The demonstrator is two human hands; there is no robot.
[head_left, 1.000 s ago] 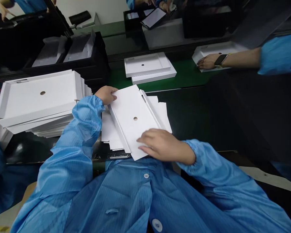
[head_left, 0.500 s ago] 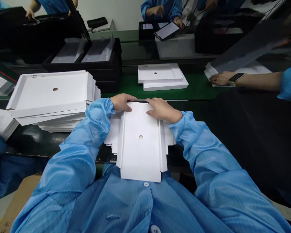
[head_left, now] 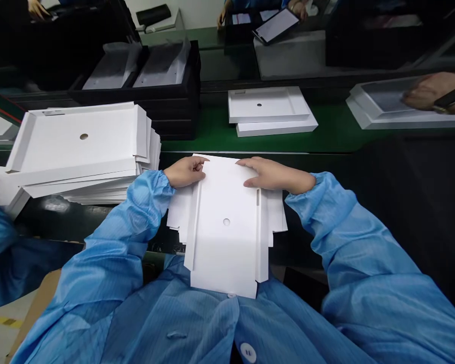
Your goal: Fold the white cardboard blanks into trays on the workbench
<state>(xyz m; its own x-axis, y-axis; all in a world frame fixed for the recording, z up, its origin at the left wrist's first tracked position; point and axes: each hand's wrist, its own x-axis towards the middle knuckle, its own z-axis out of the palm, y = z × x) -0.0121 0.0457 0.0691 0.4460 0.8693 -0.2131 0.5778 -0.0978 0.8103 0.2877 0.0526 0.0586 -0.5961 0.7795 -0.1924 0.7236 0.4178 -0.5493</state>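
A white cardboard tray blank (head_left: 227,258) with a small round hole lies lengthwise in front of me, its near end against my blue smock. Its long side flaps are partly folded up, and the near flap lies flat. My left hand (head_left: 185,172) is closed at the far left corner, thumb and fingers pinching the side there. At the far right corner, my right hand (head_left: 275,174) grips the edge with its fingers over the far end and the thumb on the inner face. More flat white blanks (head_left: 277,212) stick out underneath on both sides.
A tall stack of folded white trays (head_left: 109,146) stands at left. Behind it are black bins (head_left: 174,111) holding film-covered sheets. Two white trays (head_left: 276,126) sit on the green surface ahead. At right, a co-worker's hand (head_left: 436,91) is over another tray (head_left: 379,119).
My view has shifted slightly. My hands are a little farther apart at the blank's far end. The co-worker's clear sheet, raised before, is now down over the tray at right.
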